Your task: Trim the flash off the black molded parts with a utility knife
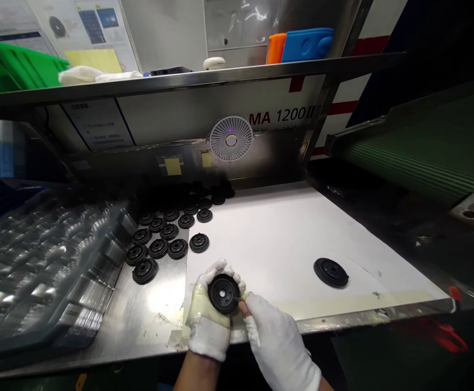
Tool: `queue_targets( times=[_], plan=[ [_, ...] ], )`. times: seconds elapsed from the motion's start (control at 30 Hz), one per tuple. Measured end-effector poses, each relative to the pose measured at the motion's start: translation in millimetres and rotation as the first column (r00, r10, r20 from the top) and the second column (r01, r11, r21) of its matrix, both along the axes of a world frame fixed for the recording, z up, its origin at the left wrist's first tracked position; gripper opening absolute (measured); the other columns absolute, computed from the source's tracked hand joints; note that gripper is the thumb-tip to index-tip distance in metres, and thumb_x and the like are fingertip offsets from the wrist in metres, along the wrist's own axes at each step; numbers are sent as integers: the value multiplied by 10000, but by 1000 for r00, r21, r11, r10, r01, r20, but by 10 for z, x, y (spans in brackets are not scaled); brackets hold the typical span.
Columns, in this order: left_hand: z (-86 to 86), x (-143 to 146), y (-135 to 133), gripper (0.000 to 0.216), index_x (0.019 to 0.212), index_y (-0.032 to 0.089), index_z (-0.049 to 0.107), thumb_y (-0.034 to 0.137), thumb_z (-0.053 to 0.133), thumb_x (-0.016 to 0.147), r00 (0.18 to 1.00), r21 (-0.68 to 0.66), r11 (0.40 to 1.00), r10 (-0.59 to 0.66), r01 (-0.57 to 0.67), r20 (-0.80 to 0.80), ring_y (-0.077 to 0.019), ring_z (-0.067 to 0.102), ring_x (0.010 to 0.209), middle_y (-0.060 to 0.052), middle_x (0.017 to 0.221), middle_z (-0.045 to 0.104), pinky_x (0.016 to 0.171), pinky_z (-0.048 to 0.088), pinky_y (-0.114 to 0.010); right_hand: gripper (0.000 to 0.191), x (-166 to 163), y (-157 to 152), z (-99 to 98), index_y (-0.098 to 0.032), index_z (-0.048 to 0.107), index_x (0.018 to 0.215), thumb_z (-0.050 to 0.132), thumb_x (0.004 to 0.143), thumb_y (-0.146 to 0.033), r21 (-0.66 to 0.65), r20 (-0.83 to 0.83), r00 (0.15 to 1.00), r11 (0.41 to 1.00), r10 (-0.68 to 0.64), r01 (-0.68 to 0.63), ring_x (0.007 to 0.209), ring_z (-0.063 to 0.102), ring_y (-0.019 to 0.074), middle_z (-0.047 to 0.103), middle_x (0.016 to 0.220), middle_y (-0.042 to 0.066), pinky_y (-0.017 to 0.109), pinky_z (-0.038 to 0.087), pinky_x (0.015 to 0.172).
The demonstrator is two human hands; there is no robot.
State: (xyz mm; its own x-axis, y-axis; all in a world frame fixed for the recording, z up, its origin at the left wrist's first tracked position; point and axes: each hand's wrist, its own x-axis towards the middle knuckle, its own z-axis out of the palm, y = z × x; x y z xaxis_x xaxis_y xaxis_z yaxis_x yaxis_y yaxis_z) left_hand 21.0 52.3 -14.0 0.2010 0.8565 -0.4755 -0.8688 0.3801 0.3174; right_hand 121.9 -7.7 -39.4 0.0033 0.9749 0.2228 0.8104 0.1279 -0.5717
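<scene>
In my left hand (210,317), gloved in white, a round black plastic wheel-like part (225,304) with a pale hole at its centre is held face up. My right hand (275,336), also gloved, is closed with its fingertips at the right rim of that part. Whatever those fingers pinch is too small to make out. A bare fingertip shows through the right glove. To the right, one more black disc (331,272) lies by itself on the white sheet (269,233). Several similar black discs (158,248) lie flat beyond my left hand.
Stacked clear plastic trays (57,260) fill the left side. A small round fan (231,139) is mounted below the metal shelf (171,81). On the shelf are a green bin (12,68) and a blue holder (307,44). A green conveyor belt (432,136) runs at right.
</scene>
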Motion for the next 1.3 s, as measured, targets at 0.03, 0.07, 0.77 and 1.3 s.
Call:
queue_targets(
  times=[0.03,0.07,0.77,1.3],
  plan=[
    [3,14,12,56,743,149,584,168,576,691,1000,-30,999,23,-23,5,-151,571,577,-30,622,574,555,492,-289,234,-3,-2,-16,-236,495,778,292,886,-280,7,8,1000,1000,-11,11,546,539,181,580,648,4,292,323,497],
    [1,29,23,29,715,152,577,172,589,697,999,-54,998,41,-41,10,-140,563,562,-18,604,565,545,486,-273,240,-11,-6,-29,-237,489,760,292,889,-287,21,17,1000,1000,-23,23,530,533,181,572,624,-2,295,311,489],
    [-114,85,-5,17,717,170,586,173,592,732,985,80,983,162,-167,63,-126,563,613,11,626,561,605,496,-269,252,-32,9,9,-243,475,753,288,907,-312,1,-11,1000,1000,-16,16,523,529,164,577,626,-18,281,303,484],
    [-103,-43,13,79,768,153,609,137,584,694,999,3,1000,7,-8,44,-160,579,622,-33,644,585,593,492,-292,208,-25,-21,-10,-239,484,763,313,880,-257,-31,33,999,1000,0,1,530,535,173,583,628,-8,280,304,477]
  ],
)
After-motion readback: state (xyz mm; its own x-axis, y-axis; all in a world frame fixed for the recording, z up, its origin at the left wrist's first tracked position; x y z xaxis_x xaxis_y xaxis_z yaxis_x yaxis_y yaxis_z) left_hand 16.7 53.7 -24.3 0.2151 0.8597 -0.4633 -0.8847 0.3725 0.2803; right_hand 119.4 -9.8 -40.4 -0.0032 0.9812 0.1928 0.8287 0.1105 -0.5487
